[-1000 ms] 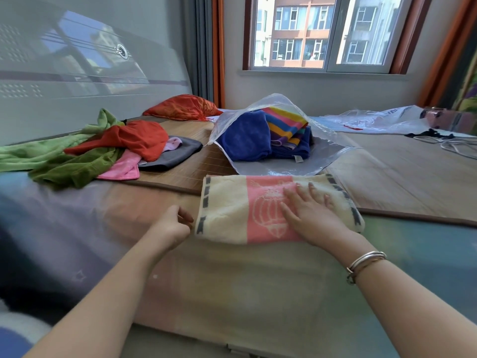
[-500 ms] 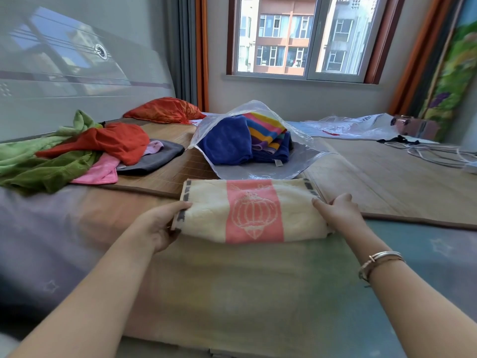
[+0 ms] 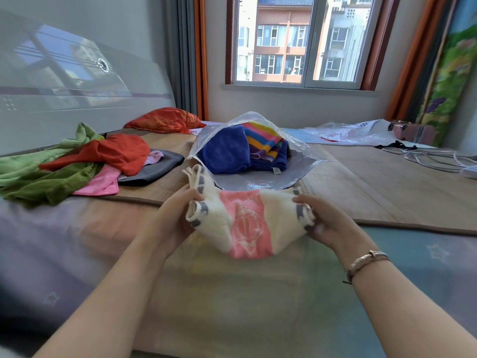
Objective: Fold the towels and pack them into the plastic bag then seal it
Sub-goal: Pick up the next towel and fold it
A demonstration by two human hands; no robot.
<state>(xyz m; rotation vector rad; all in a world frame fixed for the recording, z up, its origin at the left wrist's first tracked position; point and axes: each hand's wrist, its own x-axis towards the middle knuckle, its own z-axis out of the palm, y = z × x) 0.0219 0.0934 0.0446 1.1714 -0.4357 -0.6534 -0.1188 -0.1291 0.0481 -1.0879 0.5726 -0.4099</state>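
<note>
Left hand [image 3: 172, 220] grips the left end of the cream-pink towel [image 3: 245, 223], fingers curled round it, thumb on top. Right hand [image 3: 325, 223] grips the right end the same way; fingertips partly hidden under the cloth. Towel is folded, lifted off the bed [image 3: 232, 293] and sagging between the hands, above the near edge of the mat [image 3: 382, 187]. A loose fringed corner sticks up by the left thumb. Bracelet [image 3: 366, 262] on the right wrist.

Just beyond the towel, mid-mat, the bag [image 3: 260, 177] lies with its mouth open toward the hands. Blue towel [image 3: 224, 151] and striped towel [image 3: 263, 140] are inside; how many more lie under them can't be told.

Left edge of the mat: unfolded pile of green towel [image 3: 44, 177], red towel [image 3: 116, 153], pink towel [image 3: 103, 182], grey towel [image 3: 154, 169]; green one cut off by the frame. Orange pillow [image 3: 165, 120] at the far left corner by the headboard [image 3: 77, 86].

Far right: a second plastic bag [image 3: 348, 133], white cables [image 3: 433, 158] cut off at the frame edge, a pinkish box [image 3: 410, 131] that's hard to make out. Window [image 3: 299, 40] on the far wall, orange curtains [image 3: 200, 55] either side.
</note>
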